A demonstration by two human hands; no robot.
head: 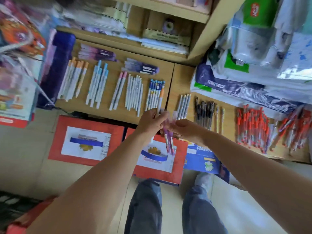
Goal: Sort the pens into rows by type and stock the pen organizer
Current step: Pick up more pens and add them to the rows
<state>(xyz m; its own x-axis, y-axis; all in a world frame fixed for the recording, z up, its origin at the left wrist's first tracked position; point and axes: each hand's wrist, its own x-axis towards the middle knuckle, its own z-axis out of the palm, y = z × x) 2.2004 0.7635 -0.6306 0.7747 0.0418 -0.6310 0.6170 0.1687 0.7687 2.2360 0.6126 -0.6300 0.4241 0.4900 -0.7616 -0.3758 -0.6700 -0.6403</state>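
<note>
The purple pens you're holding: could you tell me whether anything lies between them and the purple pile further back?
Yes. The white pens and patterned pens lie flat on the counter between the purple pens and the purple pile. Nothing taller shows, so lifting over them should work.

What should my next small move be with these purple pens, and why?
Probably lay the purple pens, held in your left hand and right hand, beside the purple bunch on the counter, since other types already lie in separate rows.
</note>
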